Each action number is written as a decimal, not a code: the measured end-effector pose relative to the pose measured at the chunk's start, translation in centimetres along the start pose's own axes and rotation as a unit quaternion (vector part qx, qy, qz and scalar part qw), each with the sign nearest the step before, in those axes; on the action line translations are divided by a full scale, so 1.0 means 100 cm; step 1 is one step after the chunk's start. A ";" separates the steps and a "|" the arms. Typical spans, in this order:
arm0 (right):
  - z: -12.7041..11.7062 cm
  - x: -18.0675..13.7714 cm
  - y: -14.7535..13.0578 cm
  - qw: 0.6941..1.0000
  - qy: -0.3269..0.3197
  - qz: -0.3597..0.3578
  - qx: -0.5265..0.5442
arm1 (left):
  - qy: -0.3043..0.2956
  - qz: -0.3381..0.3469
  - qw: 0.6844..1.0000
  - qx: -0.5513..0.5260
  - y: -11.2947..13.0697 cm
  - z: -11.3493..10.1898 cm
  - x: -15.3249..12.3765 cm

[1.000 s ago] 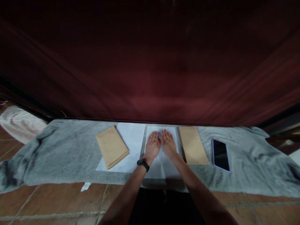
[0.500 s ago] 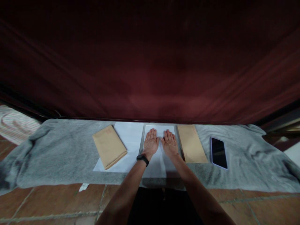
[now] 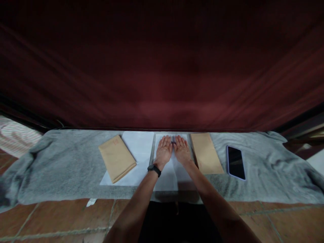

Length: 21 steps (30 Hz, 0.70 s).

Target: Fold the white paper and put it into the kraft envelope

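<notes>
My left hand (image 3: 163, 150) and my right hand (image 3: 181, 149) lie flat, palms down and side by side, on a white sheet of paper (image 3: 169, 177) in the middle of a grey blanket (image 3: 63, 162). Their fingers are stretched out and point away from me, and the thumbs almost touch. A black band (image 3: 154, 169) is on my left wrist. A stack of brown envelopes (image 3: 116, 157) rests on a second white sheet (image 3: 139, 145) to the left. Another brown envelope (image 3: 206, 153) lies just right of my right hand.
A dark phone (image 3: 235, 158) lies face up on the blanket at the right. A deep red curtain (image 3: 162, 67) hangs along the far side. Reddish floor tiles (image 3: 50, 219) run in front, with a small white scrap (image 3: 91, 202) on them. Striped cloth (image 3: 15, 136) lies at far left.
Both hands have slid a little farther away from me along the sheet and closer together. The view has shifted slightly; nothing else has moved.
</notes>
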State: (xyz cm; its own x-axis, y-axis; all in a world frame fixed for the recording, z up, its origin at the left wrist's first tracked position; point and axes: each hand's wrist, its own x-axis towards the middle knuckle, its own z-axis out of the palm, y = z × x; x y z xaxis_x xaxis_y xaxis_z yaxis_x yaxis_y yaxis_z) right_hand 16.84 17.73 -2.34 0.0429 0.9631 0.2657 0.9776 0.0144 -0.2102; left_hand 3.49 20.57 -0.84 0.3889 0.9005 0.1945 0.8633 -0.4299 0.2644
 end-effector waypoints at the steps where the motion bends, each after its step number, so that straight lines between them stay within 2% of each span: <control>1: -0.001 0.005 -0.002 1.000 -0.021 -0.015 -0.001 | -0.013 0.015 1.000 -0.005 0.001 0.000 0.002; 5: 0.000 0.014 -0.004 0.998 -0.050 -0.035 -0.013 | -0.043 0.010 0.999 0.000 -0.002 0.001 0.008; 13: 0.013 0.009 0.006 0.997 0.048 0.050 -0.017 | -0.006 -0.054 0.999 -0.005 -0.014 0.010 0.009; 18: 0.007 0.010 0.009 0.995 0.063 0.074 -0.004 | -0.009 -0.082 0.996 -0.035 -0.012 -0.003 0.011; 21: -0.006 -0.006 0.004 0.998 0.043 0.054 0.012 | 0.015 -0.053 0.997 -0.056 -0.008 -0.015 -0.009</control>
State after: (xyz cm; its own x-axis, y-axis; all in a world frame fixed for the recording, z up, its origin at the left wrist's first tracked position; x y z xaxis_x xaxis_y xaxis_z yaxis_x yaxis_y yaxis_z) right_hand 17.33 16.97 -2.01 0.1655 0.9327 0.3203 0.9612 -0.0799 -0.2639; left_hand 1.97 20.05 0.22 0.2860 0.9397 0.1876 0.8573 -0.3384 0.3880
